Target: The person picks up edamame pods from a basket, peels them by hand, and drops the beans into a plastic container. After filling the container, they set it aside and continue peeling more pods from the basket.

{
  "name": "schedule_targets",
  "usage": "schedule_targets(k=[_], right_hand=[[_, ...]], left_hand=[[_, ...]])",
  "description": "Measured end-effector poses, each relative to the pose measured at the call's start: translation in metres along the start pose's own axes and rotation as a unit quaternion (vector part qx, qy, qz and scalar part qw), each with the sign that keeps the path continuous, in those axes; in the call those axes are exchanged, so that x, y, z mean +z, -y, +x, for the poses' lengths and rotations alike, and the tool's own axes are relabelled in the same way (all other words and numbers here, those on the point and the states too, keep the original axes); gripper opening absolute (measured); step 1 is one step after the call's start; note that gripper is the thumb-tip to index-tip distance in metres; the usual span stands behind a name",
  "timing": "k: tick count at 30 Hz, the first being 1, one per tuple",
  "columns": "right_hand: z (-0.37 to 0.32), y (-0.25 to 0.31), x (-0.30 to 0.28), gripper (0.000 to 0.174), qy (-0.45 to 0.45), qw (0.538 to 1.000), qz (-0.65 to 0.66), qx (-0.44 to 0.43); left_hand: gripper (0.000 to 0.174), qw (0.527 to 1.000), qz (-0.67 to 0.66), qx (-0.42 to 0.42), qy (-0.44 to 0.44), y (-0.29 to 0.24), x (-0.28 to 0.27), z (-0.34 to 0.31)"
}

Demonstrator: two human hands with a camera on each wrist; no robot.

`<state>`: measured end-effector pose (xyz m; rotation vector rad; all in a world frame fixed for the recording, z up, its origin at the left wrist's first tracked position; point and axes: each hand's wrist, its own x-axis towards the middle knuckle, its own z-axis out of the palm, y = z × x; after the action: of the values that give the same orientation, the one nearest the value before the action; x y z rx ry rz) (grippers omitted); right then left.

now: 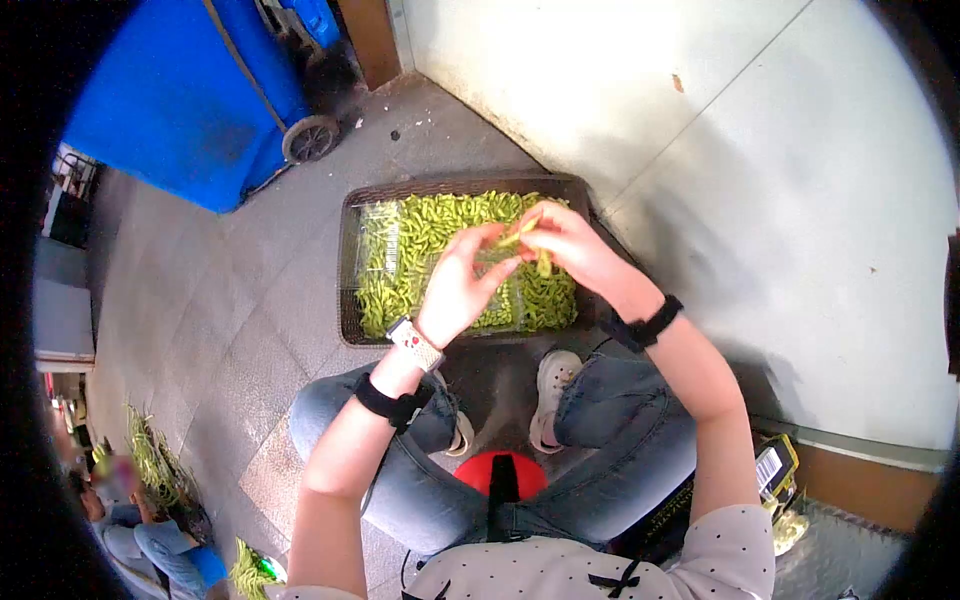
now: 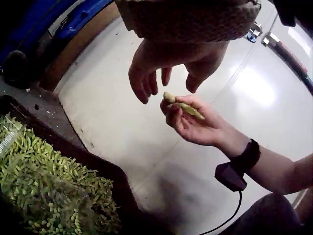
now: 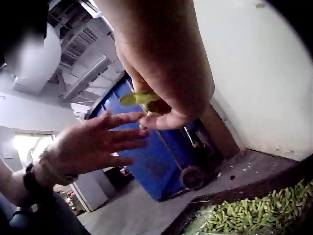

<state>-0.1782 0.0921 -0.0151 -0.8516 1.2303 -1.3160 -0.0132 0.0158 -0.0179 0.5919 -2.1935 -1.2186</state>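
Observation:
Over a dark woven basket [image 1: 352, 318] full of green pods [image 1: 450, 215], both hands are raised close together. The right hand [image 1: 575, 250] pinches green pods between thumb and fingers; in the left wrist view a pod [image 2: 190, 110] sticks out of the right hand [image 2: 200, 125]. The left hand [image 1: 460, 285] has its fingers extended and parted, beside those pods. In the right wrist view the left hand [image 3: 98, 144] reaches with spread fingers toward the right hand [image 3: 161, 93], where a pod [image 3: 139, 99] shows. Clear plastic containers [image 1: 378, 245] lie among the pods in the basket.
A blue wheeled bin [image 1: 190, 100] stands at upper left, and a white wall [image 1: 780, 230] rises on the right. The person's knees flank a red stool [image 1: 500, 470]. Bundled green stems [image 1: 155, 455] and another person [image 1: 150, 540] are at lower left.

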Motion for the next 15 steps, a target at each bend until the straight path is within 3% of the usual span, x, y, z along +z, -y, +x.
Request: schedule_targets(k=[3,4,7,9,11,15], right_hand=[[-0.031,0.008,0.021,0.01,-0.04,0.996,-0.08,-0.028],[-0.038,0.001,0.023,0.012,-0.065,0.988,-0.134,-0.045],[-0.055,0.005,0.034,0.009,-0.106,0.96,-0.253,-0.056],[-0.061,0.008,0.038,0.011,-0.126,0.94,-0.31,-0.068],[-0.066,0.01,0.041,0.014,-0.135,0.92,-0.363,-0.064],[-0.062,0.005,0.039,0.017,-0.131,0.875,-0.441,-0.148]], left_hand=[[0.026,0.995,-0.059,-0.028,0.07,-0.012,0.0,-0.006],[0.018,0.997,0.019,0.001,0.072,-0.019,-0.001,-0.008],[0.015,0.996,0.028,0.026,0.081,-0.019,0.0,-0.012],[0.015,0.988,0.067,0.112,0.077,-0.018,-0.004,-0.01],[0.015,0.98,0.121,0.123,0.095,-0.02,-0.005,-0.011],[0.014,0.977,0.123,0.138,0.11,-0.018,-0.002,-0.01]])
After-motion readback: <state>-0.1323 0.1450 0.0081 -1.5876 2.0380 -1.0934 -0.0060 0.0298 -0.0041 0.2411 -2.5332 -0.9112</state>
